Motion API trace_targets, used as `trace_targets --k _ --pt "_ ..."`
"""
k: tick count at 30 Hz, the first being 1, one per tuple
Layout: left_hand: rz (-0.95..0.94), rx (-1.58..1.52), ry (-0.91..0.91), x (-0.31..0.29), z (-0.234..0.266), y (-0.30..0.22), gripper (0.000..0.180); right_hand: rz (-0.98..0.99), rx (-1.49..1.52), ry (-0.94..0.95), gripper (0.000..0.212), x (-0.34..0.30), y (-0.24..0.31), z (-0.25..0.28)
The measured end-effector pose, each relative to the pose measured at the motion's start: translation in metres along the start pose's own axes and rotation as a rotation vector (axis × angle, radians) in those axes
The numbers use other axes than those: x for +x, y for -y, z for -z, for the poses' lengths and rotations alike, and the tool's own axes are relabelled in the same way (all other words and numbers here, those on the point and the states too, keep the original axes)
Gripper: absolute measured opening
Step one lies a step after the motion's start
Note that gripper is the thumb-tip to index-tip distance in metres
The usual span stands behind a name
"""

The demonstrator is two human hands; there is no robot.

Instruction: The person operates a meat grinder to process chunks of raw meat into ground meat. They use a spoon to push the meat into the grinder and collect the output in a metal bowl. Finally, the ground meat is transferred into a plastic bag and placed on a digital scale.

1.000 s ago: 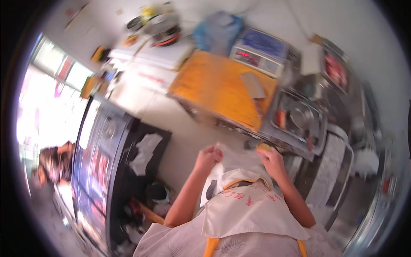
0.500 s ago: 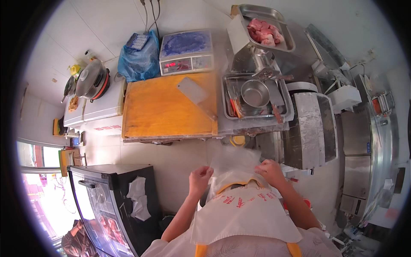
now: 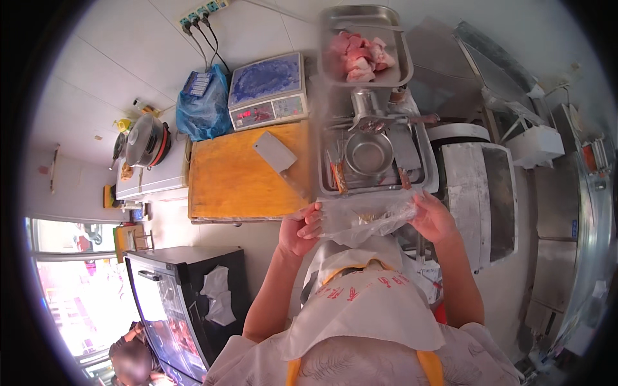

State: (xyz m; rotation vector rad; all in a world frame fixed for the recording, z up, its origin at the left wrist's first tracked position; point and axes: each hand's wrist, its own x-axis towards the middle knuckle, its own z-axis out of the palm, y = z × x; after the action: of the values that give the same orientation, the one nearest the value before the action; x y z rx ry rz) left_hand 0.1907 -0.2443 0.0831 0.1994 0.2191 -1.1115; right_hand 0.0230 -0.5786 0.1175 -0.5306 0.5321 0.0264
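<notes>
A thin clear plastic bag is stretched between my two hands, just off the table's front edge. My left hand pinches its left side with curled fingers. At the other side, my right hand grips the crumpled edge. Beyond the bag lies a steel tray with a round metal bowl and orange- and brown-handled tools in it. Over that tray sits the spout of a meat grinder. Pieces of raw meat fill part of the grinder's upper pan.
A cleaver rests on the yellow cutting board. Behind the board stand a scale and a blue bag. A black glass-fronted cabinet is at lower left, with a person beyond it. A pot stands far left.
Both hands have moved forward and up toward the table, carrying the plastic bag and spreading it wider. The view has shifted, and the person at lower left shows more.
</notes>
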Motion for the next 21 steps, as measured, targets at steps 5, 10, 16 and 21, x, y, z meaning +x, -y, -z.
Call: trace_targets --k 5,10,16,21 --pt "-0.046 0.004 0.002 0.056 -0.005 0.003 0.03 -0.081 0.089 0.049 0.021 0.066 0.033 0.083" --pt "-0.137 0.014 -0.16 0.119 -0.026 0.012 0.043 -0.038 0.225 0.095 0.019 0.107 0.069 0.068" --pt "-0.203 0.213 -0.356 0.185 0.001 -0.028 0.033 -0.131 0.165 -0.002 0.029 0.15 0.078 0.064" --pt "-0.214 0.423 -0.43 0.226 -0.023 -0.073 0.032 -0.168 0.052 -0.096 0.03 0.178 0.087 0.039"
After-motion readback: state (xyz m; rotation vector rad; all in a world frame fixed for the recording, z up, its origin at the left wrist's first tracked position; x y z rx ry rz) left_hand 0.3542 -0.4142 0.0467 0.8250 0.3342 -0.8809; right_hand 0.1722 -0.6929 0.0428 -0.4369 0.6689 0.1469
